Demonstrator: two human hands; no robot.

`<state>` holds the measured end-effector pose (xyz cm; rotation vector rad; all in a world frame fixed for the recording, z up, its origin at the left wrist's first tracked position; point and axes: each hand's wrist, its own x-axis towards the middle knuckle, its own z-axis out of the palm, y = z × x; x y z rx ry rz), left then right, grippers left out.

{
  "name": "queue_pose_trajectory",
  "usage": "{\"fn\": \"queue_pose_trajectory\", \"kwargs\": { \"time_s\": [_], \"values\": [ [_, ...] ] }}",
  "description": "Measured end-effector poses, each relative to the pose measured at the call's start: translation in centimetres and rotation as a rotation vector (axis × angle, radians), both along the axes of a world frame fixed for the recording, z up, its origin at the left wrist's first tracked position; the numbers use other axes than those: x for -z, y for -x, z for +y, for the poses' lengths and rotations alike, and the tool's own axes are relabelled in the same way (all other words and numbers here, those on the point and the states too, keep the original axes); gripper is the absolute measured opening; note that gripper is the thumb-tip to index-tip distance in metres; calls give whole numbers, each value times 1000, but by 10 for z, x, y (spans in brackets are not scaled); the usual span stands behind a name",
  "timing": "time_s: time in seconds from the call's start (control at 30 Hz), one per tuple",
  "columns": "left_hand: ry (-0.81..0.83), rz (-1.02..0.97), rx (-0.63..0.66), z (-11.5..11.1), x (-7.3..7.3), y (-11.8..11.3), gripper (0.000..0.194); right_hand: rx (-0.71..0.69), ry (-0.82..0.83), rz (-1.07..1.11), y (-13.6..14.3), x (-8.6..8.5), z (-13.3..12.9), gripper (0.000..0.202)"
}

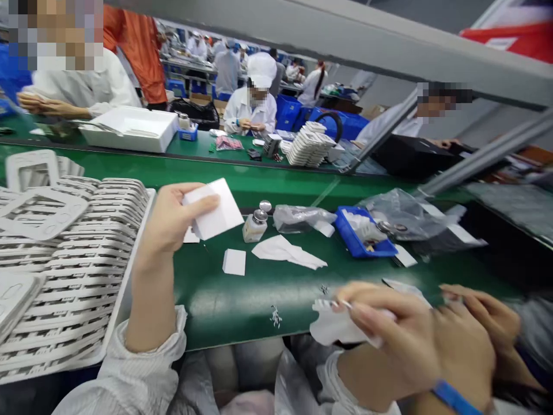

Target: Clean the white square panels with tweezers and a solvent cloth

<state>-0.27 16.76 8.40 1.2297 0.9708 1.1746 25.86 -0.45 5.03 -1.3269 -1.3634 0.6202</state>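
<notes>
My left hand (175, 216) is raised over the green bench, pinching a flat white square card (222, 208) between thumb and fingers. At the lower right, my right hand (395, 328) is closed on a thin white piece (332, 325) with a wavy edge. The hand is slightly blurred, and a small shiny bit shows at its fingertips. A small white block (234, 261) lies on the bench between the hands, near a crumpled white cloth (287, 252). Tiny black-and-white bits (275, 316) lie near the front edge.
At left, a tray (125, 294) holds stacked white plastic frames (82, 259). A pump bottle (254, 225), a clear bag (302, 219) and a blue bin (367, 245) stand farther back. A co-worker's hands (492, 323) are close on my right. A grey beam (345, 43) crosses overhead.
</notes>
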Motion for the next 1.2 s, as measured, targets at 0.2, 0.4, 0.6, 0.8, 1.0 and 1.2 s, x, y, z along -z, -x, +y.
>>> {"fn": "queue_pose_trajectory", "kwargs": {
  "time_s": [0.2,0.4,0.6,0.8,1.0,1.2],
  "values": [
    [-126,-36,-108,-9,-9,17,24,187,389,-58,6,79,-8,30],
    [-308,25,-187,-8,1,25,23,189,575,-141,17,131,-14,34],
    [-362,-19,-299,2,6,34,20,218,619,-311,30,147,-9,33],
    [-352,53,-326,6,10,40,21,266,626,-488,37,152,-6,32],
    [-375,57,-209,1,8,38,19,339,622,-647,38,156,-6,26],
    [-349,-23,-279,7,10,38,21,117,580,-693,41,153,-8,30]
  ]
}}
